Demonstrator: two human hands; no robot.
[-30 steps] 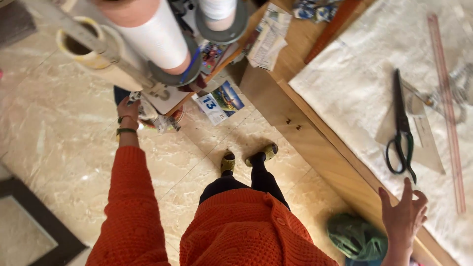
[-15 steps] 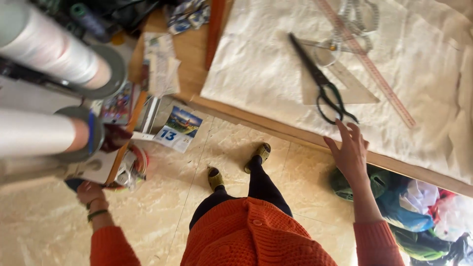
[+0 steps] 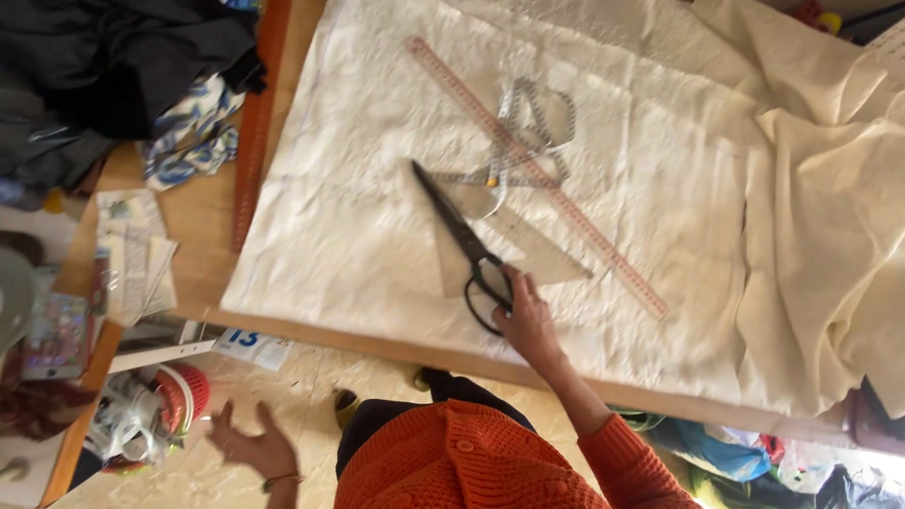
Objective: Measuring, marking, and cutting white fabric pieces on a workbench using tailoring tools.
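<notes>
Black-handled scissors [image 3: 459, 233] lie on cream quilted cloth [image 3: 377, 170] spread over a wooden table [image 3: 203, 231]. My right hand [image 3: 528, 320], in an orange knitted sleeve, rests on the scissors' handle loops; whether its fingers grip them I cannot tell. A clear triangular ruler [image 3: 514, 247] lies under the scissors. A long pink-edged straight ruler [image 3: 537, 174] runs diagonally beside a looped measuring tape [image 3: 533, 132]. My left hand [image 3: 250, 441] hangs open over the floor, fingers spread, holding nothing.
Loose cream fabric [image 3: 830, 207] is heaped at the table's right. Dark clothes [image 3: 113, 66] and a blue patterned cloth [image 3: 193, 141] lie at the upper left, papers [image 3: 132, 264] below them. A red basket [image 3: 174, 401] with plastic bags sits on the floor. Coloured bags [image 3: 745, 457] are under the table.
The view has swung from the floor and rolls up to the tabletop. My right hand has reached forward onto the scissors' handles. My left hand has come away from the clutter and opened.
</notes>
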